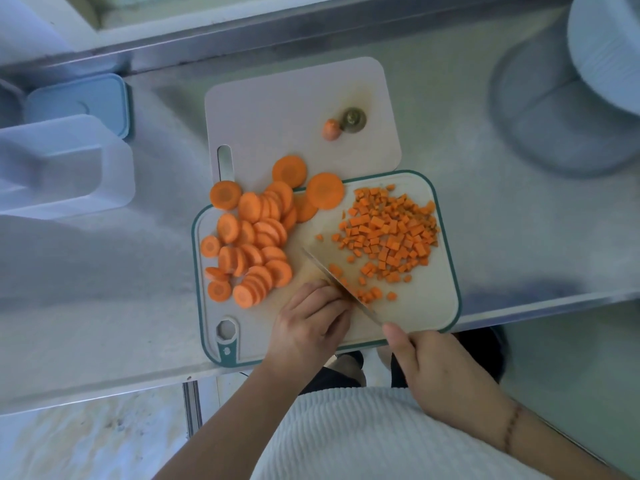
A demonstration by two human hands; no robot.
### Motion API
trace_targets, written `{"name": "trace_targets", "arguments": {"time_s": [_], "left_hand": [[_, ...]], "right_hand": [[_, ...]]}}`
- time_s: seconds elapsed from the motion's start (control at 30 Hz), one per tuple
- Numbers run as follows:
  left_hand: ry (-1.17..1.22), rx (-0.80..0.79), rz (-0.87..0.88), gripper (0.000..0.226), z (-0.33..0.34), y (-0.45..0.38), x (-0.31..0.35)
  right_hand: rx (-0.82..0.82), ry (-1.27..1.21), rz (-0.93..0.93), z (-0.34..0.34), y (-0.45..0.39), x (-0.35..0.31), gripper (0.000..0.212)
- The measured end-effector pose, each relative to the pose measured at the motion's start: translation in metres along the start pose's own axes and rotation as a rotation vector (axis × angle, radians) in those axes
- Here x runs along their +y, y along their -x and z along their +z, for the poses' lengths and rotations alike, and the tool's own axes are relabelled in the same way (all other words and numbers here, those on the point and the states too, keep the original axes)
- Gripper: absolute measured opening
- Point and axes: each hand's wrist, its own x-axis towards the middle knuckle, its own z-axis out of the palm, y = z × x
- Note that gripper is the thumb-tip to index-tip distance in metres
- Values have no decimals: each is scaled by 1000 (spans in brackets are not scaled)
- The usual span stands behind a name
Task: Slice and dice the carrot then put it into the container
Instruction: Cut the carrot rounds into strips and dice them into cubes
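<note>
A green-rimmed cutting board [446,271] lies near the counter's front edge. Several round carrot slices [254,237] are piled on its left half. A heap of diced carrot [389,233] covers its right half. My right hand [436,368] grips the handle of a knife [332,275], whose blade slants across the board's middle. My left hand [308,323] rests with curled fingers against the blade's left side, holding down carrot that its fingers hide. A clear plastic container [65,168] stands at the far left.
A second, pale cutting board [277,109] lies behind the first, with a carrot end [330,129] and its stem cap [353,120] on it. A blue lid [79,102] sits behind the container. A stack of plates [606,53] and a bowl [540,116] stand at the back right.
</note>
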Motion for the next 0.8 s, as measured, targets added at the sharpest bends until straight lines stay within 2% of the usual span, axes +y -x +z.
{"name": "trace_targets", "arguments": {"time_s": [0.23,0.43,0.8], "left_hand": [[8,9,-27,5,-4,2,2],[-32,38,-62,7,-4,7,1],[13,6,-26,2,-2,5,0]], "right_hand": [[-3,-143,-33,-10,-1,6,63],[-37,-101,-54,-14,12,4,57],[-60,-18,-21,-3,8,4,64]]}}
